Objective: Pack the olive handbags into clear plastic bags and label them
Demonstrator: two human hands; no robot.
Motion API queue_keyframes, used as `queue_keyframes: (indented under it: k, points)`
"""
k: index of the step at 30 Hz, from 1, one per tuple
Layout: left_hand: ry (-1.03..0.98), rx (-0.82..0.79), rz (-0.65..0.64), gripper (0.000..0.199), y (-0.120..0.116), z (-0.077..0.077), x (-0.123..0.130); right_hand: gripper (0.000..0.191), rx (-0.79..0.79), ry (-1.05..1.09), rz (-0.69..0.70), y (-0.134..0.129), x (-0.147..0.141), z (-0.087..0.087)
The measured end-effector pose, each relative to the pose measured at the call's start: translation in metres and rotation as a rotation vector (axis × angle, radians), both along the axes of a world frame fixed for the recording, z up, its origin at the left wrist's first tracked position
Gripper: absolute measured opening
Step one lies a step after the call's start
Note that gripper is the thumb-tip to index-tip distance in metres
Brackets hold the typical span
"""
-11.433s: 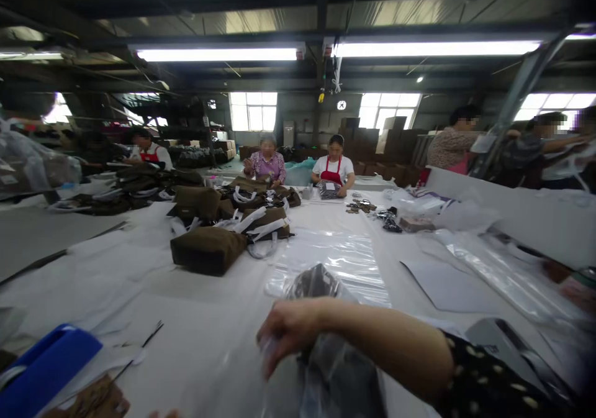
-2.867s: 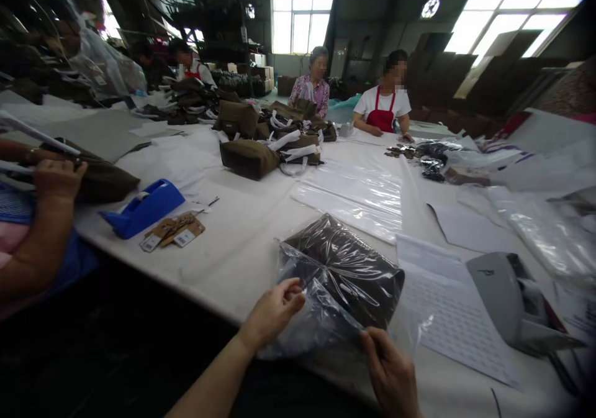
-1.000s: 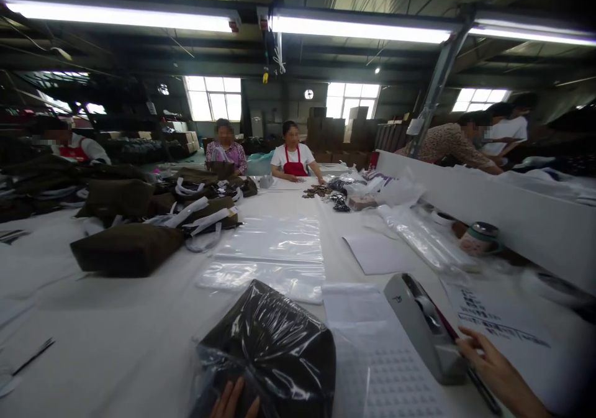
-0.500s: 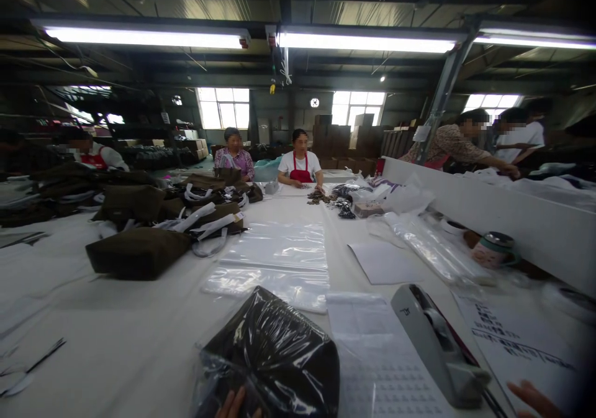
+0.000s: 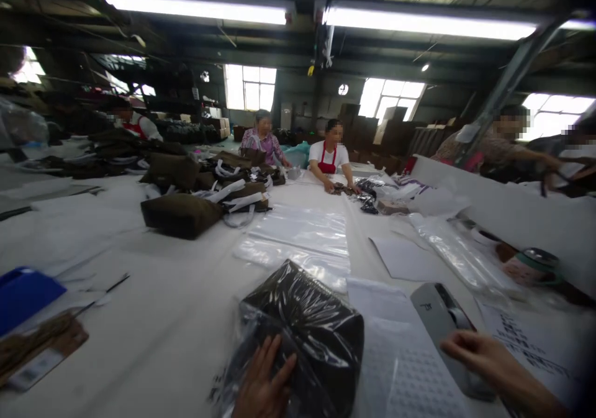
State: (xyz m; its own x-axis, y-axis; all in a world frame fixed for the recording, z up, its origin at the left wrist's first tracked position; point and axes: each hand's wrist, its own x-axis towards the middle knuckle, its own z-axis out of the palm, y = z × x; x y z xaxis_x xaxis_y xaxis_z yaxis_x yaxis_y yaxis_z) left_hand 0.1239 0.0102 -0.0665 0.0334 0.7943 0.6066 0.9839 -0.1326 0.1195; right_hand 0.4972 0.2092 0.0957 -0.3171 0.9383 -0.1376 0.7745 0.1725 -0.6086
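A dark bag in a clear plastic sleeve (image 5: 321, 337) lies on the table in front of me. My left hand (image 5: 263, 377) rests flat on its near side, fingers stretched out over the plastic. To the right, my right hand (image 5: 484, 356) is over the grey tape dispenser (image 5: 431, 300), thumb and fingers pinched together. Whether tape or anything else is between those fingertips I cannot make out. Between the bag and the dispenser lie printed white sheets (image 5: 400, 337). Flat clear plastic bags (image 5: 302, 231) are just beyond the wrapped bag.
Dark bags with white straps (image 5: 186, 213) are heaped at the left. A blue object (image 5: 28, 297) and a brown tagged piece (image 5: 44, 353) lie near left. A lidded mug (image 5: 533, 266) stands by the white partition (image 5: 512, 194). Co-workers sit across the table.
The view has swung left and down. My left hand has come further onto the wrapped bag. My right hand has moved from the printed paper to the tape dispenser, its fingers now pinched.
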Motion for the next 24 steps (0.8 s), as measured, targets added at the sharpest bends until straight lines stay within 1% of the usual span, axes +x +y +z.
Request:
queue_keyframes:
  k: [1, 3, 5, 7, 8, 10, 11, 13, 15, 16, 18, 20, 21, 22, 24]
  points:
    - [-0.016, -0.075, -0.017, 0.052, -0.004, 0.008, 0.001, 0.041, -0.062, 0.029, 0.088, -0.003, -0.032, 0.012]
    - [-0.082, -0.162, -0.025, 0.05, -0.009, 0.023, 0.004, 0.038, -0.172, 0.084, 0.282, -0.011, -0.103, 0.033]
    - [-0.172, -0.22, -0.032, 0.049, -0.011, 0.033, 0.006, 0.033, -0.279, 0.084, 0.483, -0.019, -0.17, 0.046]
    - [-0.261, -0.268, -0.047, 0.048, -0.011, 0.038, 0.007, 0.03, -0.322, -0.001, 0.664, -0.028, -0.226, 0.048]
    - [-0.296, -0.288, -0.057, 0.048, -0.012, 0.04, 0.007, 0.03, -0.291, -0.092, 0.752, -0.032, -0.248, 0.045]
    - [-0.344, -0.317, -0.077, 0.047, -0.013, 0.04, 0.006, 0.029, -0.138, -0.33, 0.89, -0.04, -0.281, 0.036]
    - [-0.36, -0.321, -0.086, 0.047, -0.014, 0.039, 0.005, 0.028, -0.045, -0.446, 0.927, -0.044, -0.293, 0.029]
    - [-0.387, -0.31, -0.092, 0.047, -0.016, 0.036, 0.004, 0.025, 0.111, -0.616, 0.937, -0.05, -0.309, 0.016]
    - [-0.401, -0.287, -0.08, 0.049, -0.017, 0.033, 0.004, 0.026, 0.186, -0.694, 0.902, -0.052, -0.318, 0.006]
    - [-0.396, -0.282, -0.082, 0.049, -0.017, 0.031, 0.003, 0.03, 0.212, -0.725, 0.886, -0.051, -0.32, 0.002]
    - [-0.372, -0.299, -0.104, 0.05, -0.014, 0.03, 0.003, 0.046, 0.248, -0.767, 0.85, -0.041, -0.319, 0.0]
    - [-0.352, -0.332, -0.142, 0.051, -0.01, 0.031, 0.003, 0.064, 0.273, -0.791, 0.787, -0.023, -0.312, 0.008]
    - [-0.353, -0.345, -0.154, 0.051, -0.009, 0.032, 0.003, 0.071, 0.287, -0.799, 0.743, -0.012, -0.305, 0.015]
    - [-0.36, -0.345, -0.163, 0.051, -0.009, 0.033, 0.003, 0.073, 0.307, -0.805, 0.692, -0.002, -0.296, 0.025]
    - [-0.403, -0.285, -0.169, 0.049, -0.015, 0.036, -0.001, 0.067, 0.377, -0.815, 0.581, 0.007, -0.272, 0.046]
